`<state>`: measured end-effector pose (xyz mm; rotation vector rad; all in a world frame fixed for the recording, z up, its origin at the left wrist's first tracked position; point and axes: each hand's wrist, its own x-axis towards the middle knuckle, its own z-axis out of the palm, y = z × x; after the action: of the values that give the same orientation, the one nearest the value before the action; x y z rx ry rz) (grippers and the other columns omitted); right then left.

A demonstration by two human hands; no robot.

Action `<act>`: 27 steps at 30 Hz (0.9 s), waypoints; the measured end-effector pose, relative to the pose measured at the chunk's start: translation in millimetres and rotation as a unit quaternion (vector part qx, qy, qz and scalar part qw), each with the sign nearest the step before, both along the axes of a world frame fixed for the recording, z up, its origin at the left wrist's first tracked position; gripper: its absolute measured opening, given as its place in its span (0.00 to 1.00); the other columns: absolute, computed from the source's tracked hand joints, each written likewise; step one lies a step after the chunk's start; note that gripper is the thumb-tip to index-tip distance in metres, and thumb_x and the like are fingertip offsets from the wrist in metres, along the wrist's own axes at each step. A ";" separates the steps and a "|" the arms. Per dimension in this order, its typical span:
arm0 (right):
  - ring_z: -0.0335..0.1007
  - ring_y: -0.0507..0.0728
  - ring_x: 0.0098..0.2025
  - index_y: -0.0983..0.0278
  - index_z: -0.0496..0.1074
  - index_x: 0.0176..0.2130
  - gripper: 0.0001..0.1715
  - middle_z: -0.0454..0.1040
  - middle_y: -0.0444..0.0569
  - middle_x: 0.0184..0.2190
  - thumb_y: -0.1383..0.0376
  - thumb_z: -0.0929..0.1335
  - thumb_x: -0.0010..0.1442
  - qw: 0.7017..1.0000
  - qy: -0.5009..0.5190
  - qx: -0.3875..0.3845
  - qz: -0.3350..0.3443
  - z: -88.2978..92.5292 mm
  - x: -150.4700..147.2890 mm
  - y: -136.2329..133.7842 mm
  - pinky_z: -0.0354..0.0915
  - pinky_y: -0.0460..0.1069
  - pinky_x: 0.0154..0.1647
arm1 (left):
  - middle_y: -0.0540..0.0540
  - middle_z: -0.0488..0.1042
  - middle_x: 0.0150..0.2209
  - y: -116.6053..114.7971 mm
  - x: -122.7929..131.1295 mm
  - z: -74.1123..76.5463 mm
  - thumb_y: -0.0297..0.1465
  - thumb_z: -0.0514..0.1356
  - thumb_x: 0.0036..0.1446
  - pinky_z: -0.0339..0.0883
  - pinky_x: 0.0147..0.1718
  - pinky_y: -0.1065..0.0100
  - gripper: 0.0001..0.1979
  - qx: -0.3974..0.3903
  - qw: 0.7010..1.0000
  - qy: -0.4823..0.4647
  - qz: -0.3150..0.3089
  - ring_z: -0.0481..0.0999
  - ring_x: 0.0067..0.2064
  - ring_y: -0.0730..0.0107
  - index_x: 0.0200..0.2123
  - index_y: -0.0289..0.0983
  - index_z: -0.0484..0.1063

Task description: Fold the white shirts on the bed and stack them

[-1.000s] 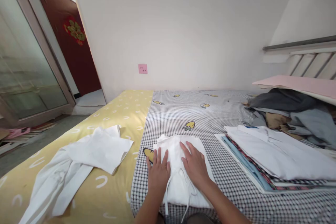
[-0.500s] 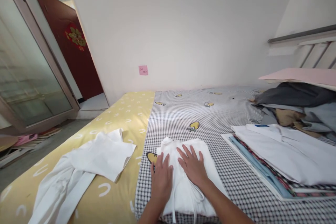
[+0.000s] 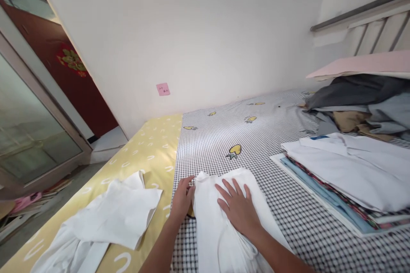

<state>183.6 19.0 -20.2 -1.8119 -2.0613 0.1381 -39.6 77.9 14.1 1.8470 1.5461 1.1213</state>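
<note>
A folded white garment (image 3: 224,222) lies on the black-and-white checked sheet (image 3: 250,145) in front of me. My right hand (image 3: 236,207) rests flat on top of it, fingers spread. My left hand (image 3: 183,198) is at the garment's left edge, its fingers curled against the fold near the top corner. Whether those fingers pinch the cloth is hard to see.
A loose white garment (image 3: 105,217) lies crumpled on the yellow sheet (image 3: 150,145) to the left. A stack of folded clothes (image 3: 346,175) sits on the right, with a heap of dark and grey clothes (image 3: 358,102) behind it. A glass door (image 3: 28,128) stands far left.
My left hand has slid off the top of the folded garment to its left edge. My right hand stays flat on top. The view has tilted and shifted.
</note>
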 end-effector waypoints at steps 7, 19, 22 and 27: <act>0.44 0.69 0.75 0.45 0.62 0.69 0.29 0.56 0.42 0.73 0.53 0.60 0.72 1.000 0.030 0.007 0.003 2.7 -0.4 0.1 0.39 0.75 0.71 | 0.48 0.82 0.36 14.3 21.9 22.3 0.34 0.57 0.57 0.71 0.45 0.63 0.10 -0.013 1.000 0.009 -0.020 0.79 0.40 0.63 0.35 0.43 0.79; 0.44 0.68 0.75 0.44 0.63 0.68 0.28 0.58 0.41 0.72 0.51 0.59 0.72 0.997 0.068 0.032 0.004 -7.0 -0.6 3.0 0.36 0.73 0.72 | 0.46 0.76 0.36 15.7 32.8 50.5 0.28 0.53 0.59 0.69 0.42 0.65 0.15 0.009 0.975 0.174 -0.139 0.76 0.39 0.65 0.39 0.42 0.81; 0.43 0.67 0.75 0.44 0.62 0.68 0.29 0.57 0.40 0.73 0.49 0.58 0.72 0.996 0.076 0.037 0.003 -8.8 -0.4 3.5 0.35 0.72 0.73 | 0.45 0.76 0.41 15.6 34.1 64.6 0.25 0.50 0.60 0.69 0.43 0.65 0.16 0.002 0.957 0.246 -0.156 0.75 0.41 0.66 0.40 0.41 0.77; 0.43 0.67 0.75 0.43 0.61 0.69 0.29 0.57 0.39 0.73 0.48 0.58 0.72 0.996 0.083 0.031 0.000 -8.6 -1.4 4.3 0.35 0.72 0.73 | 0.44 0.74 0.51 16.2 32.7 81.9 0.20 0.50 0.58 0.63 0.55 0.55 0.16 -0.002 0.925 0.363 -0.116 0.75 0.48 0.62 0.40 0.41 0.72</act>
<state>182.2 23.4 -28.8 -1.7037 -1.9282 0.2141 -6.8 94.1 96.0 2.5267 1.6051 0.3169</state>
